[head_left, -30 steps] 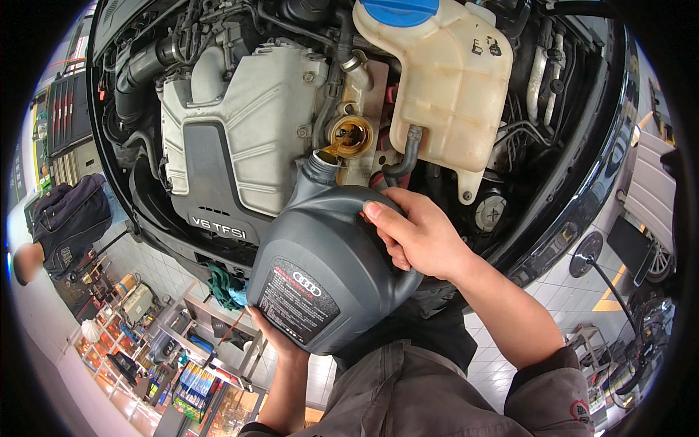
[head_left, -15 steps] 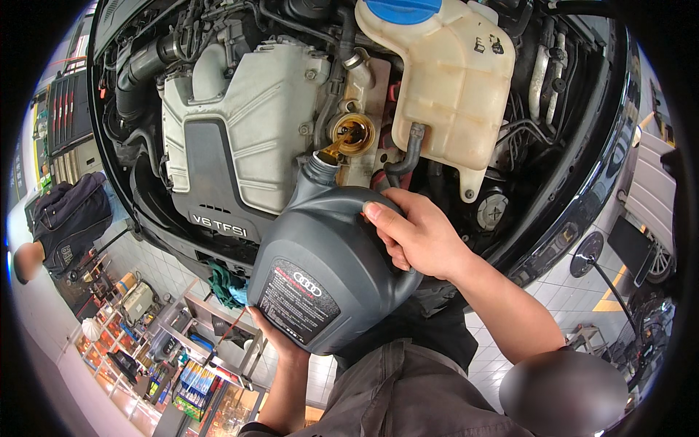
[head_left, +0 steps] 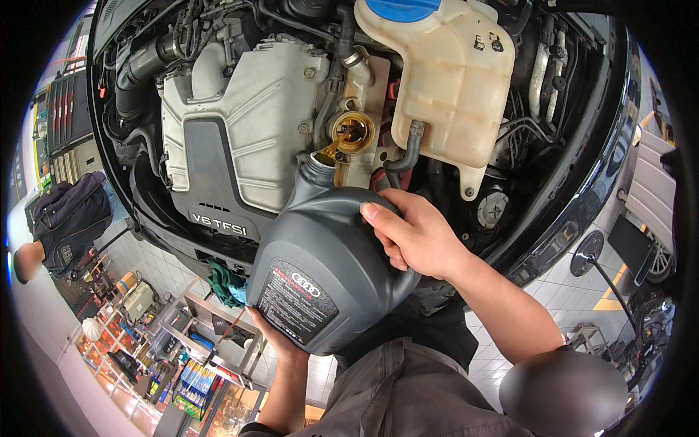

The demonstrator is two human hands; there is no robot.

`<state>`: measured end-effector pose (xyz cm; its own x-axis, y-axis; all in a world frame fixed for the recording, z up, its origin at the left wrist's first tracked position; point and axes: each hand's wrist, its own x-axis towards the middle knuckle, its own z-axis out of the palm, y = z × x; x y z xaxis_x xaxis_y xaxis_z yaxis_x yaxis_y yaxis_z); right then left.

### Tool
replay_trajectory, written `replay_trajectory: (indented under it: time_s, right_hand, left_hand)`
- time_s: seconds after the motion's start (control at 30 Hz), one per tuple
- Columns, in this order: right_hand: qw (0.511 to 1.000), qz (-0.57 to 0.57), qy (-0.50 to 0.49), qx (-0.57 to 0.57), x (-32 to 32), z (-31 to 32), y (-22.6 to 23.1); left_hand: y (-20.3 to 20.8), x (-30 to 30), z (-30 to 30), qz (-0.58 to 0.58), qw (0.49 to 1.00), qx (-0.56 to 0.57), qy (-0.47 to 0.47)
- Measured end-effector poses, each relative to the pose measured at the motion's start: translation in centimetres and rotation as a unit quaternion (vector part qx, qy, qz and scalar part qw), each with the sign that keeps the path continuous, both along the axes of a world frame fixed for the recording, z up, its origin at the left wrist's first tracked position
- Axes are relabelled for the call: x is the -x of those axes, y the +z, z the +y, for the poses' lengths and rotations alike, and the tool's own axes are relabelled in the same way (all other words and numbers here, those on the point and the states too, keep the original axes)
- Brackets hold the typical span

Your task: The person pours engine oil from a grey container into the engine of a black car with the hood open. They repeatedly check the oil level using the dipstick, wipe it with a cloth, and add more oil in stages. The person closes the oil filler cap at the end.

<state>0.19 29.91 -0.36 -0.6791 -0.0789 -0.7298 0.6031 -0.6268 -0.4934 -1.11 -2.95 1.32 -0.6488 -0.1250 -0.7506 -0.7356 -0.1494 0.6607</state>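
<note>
Pouring oil (head_left: 331, 151) into a far filler opening (head_left: 355, 131), right hand (head_left: 419, 237) grips the gray jug (head_left: 320, 247); left hand (head_left: 279, 337) cups its near end.

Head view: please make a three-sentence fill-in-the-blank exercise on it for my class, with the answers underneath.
1. Amber liquid runs ____ (into / out of) the dark grey jug.
2. The right hand is ____ (nearer to / farther from) the round filler opening than the left hand.
3. The cap on the pale tank is coloured ____.

Missing words: out of; nearer to; blue.
</note>
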Motion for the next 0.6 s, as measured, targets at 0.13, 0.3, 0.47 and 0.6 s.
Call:
replay_trajectory:
  time_s: [0.13,0.3,0.47,0.6]
  right_hand:
    - [1.0,0.002,0.0,-0.003,-0.03,-0.11,-0.05]
    - [1.0,0.005,0.004,-0.008,-0.07,-0.14,-0.14]
    - [1.0,0.006,0.006,-0.007,-0.08,-0.25,-0.21]
    - [1.0,0.007,0.0,0.003,-0.07,-0.34,-0.22]
  left_hand:
    - [-0.02,-0.07,-0.06,0.001,1.0,-0.001,0.003]
    - [0.14,-0.07,-0.12,-0.011,0.999,0.027,0.017]
    - [0.19,-0.16,-0.21,-0.011,1.0,0.019,0.021]
    - [0.07,-0.17,-0.39,-0.003,1.0,-0.015,0.022]
